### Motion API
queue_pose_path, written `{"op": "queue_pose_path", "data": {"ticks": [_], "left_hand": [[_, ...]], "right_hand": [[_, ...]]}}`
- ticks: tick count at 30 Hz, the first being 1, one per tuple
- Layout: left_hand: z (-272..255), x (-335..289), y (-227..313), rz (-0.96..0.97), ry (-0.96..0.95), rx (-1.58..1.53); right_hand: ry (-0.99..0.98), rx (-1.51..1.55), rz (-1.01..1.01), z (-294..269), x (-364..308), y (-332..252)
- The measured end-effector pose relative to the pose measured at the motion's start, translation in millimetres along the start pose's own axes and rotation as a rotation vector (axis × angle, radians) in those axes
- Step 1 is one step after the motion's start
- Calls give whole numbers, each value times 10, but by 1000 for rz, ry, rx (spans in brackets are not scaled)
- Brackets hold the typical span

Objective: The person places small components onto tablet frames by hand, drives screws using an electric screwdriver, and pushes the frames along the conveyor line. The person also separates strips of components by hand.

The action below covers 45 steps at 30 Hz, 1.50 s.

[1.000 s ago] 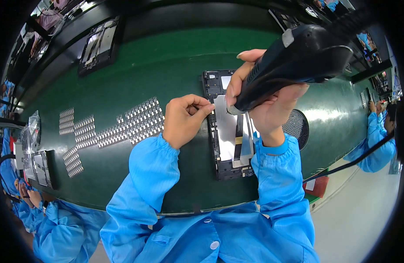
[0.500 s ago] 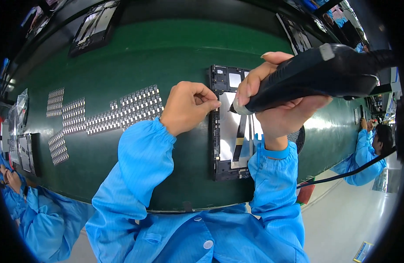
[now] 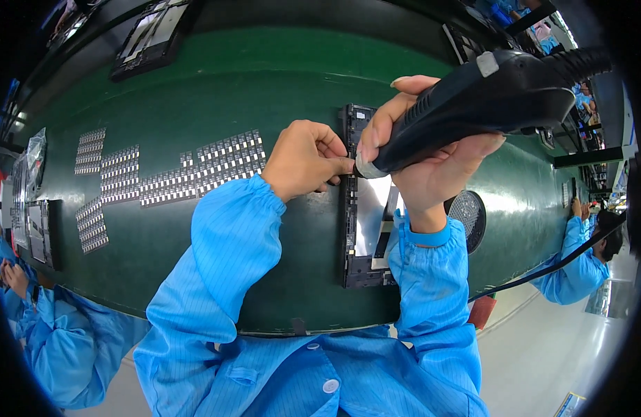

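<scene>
Black tool shifts toward left hand | right hand: fingers clamp it | left: can't see whether fingertips meet

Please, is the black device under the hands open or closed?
Open: the black device shows a silver plate and a dark strip, uncovered.

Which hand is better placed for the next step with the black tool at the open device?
The right hand, I judge: it grips the black tool, whose tip is near the left edge of the open device. The left hand is close beside that tip; whether it holds something is hidden.
</scene>
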State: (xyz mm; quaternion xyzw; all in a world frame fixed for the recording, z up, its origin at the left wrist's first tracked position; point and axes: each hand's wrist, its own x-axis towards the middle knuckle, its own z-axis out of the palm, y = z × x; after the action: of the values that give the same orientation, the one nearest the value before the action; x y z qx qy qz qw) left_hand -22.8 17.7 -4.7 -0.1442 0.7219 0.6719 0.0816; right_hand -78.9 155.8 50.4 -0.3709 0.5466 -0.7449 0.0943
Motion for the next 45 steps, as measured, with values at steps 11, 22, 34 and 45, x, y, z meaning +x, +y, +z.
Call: {"op": "queue_pose_path", "data": {"ticks": [11, 22, 34, 45], "left_hand": [[-42, 28, -85, 55, -36, -75], [-163, -223, -90, 297, 91, 218], [-1439, -871, -10, 103, 364, 805], [-1264, -723, 4, 46, 121, 579]], "right_hand": [[-19, -79, 95, 160, -65, -54], [80, -11, -67, -48, -108, -202], [309, -405, -168, -788, -762, -687], [622, -193, -213, -1269, -940, -814]]}}
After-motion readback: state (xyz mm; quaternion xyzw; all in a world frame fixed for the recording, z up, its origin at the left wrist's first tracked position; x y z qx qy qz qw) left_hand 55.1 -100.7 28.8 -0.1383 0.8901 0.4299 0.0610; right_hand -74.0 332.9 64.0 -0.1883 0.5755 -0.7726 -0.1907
